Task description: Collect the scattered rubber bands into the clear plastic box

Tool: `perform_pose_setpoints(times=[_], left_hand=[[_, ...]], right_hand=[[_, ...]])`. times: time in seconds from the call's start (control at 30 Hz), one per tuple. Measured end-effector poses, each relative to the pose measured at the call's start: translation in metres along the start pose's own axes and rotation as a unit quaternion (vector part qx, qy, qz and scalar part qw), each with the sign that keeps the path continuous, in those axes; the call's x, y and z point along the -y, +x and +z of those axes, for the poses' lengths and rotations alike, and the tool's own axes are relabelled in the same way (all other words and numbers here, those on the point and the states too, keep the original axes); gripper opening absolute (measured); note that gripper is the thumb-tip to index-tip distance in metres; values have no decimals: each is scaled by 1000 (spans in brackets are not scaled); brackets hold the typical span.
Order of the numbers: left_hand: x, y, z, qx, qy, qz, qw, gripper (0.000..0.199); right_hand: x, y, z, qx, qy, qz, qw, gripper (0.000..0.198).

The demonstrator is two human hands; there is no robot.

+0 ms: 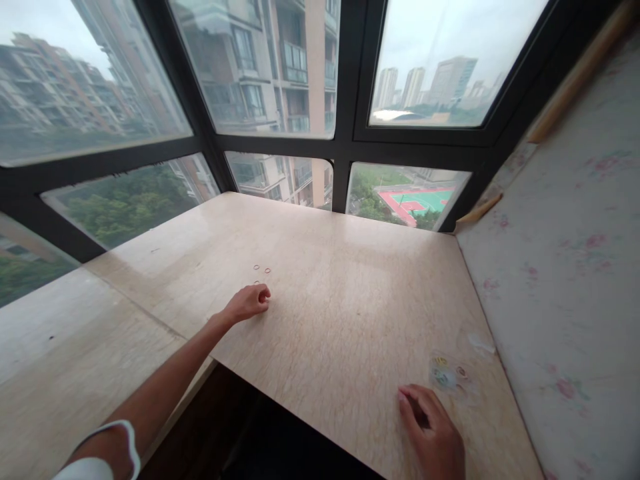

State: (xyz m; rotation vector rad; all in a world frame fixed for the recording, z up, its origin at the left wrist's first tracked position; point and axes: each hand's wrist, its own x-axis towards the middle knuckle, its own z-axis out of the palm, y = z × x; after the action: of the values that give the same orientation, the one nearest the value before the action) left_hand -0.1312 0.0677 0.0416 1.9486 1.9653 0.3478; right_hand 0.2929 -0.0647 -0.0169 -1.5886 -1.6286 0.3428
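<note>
My left hand [249, 302] is closed on the stone countertop, thumb and fingertips together at the surface; what they hold, if anything, is too small to make out. Just beyond it lie several small thin rings: a dark greenish ring [257, 267], a reddish ring [267, 271], and another ring [257, 283] partly covered by the hand. My right hand [433, 430] rests near the front edge, fingers curled and thumb against the index fingertip; anything inside the pinch is hidden. Close beyond it sits a clear plastic compartment box [453, 379] with yellow, green and reddish-brown rings.
A small clear plastic piece [481, 344] lies behind the box, near the flower-papered wall [565, 320]. Dark window frames [280, 145] border the back of the beige countertop [320, 333]. Its front edge drops to a dark gap [260, 427]. A seam crosses the counter at left.
</note>
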Motion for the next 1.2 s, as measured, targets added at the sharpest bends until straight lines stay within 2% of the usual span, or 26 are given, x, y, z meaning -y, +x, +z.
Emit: perform_pose_setpoints(times=[0.1,0.27,0.43,0.57,0.67,0.73,0.8,0.87,0.93,1.03,1.2], left_hand=[[-18,-7,7,-23,-155,-1,988,18],[-64,-16,22,-34,-376,-22,926,30],[-112,-16,46,-22,-490,-10,871,23],[-156,-16,67,8,-522,9,853,26],[-196,-18,84,36,-510,39,858,29],[-224,-21,95,57,-479,77,872,28],[-251,-24,108,55,-417,143,896,25],[-275,-27,120,22,-321,234,918,21],[-296,-30,130,-8,-230,314,921,19],[-319,-31,144,-4,-162,375,913,19],[-338,-27,159,11,-101,398,912,18]], right_hand=[[-1,0,0,5,5,-6,1000,34],[2,0,-1,15,21,4,1000,30],[9,0,-4,24,41,5,999,24],[12,1,-6,39,50,11,998,20],[14,2,-7,49,53,16,997,18],[15,3,-7,49,54,19,997,18],[15,3,-6,47,57,24,997,17],[15,3,-6,49,60,33,996,17],[14,3,-6,55,54,40,996,16],[13,2,-5,49,28,42,998,15],[13,2,-4,32,-6,54,998,27]])
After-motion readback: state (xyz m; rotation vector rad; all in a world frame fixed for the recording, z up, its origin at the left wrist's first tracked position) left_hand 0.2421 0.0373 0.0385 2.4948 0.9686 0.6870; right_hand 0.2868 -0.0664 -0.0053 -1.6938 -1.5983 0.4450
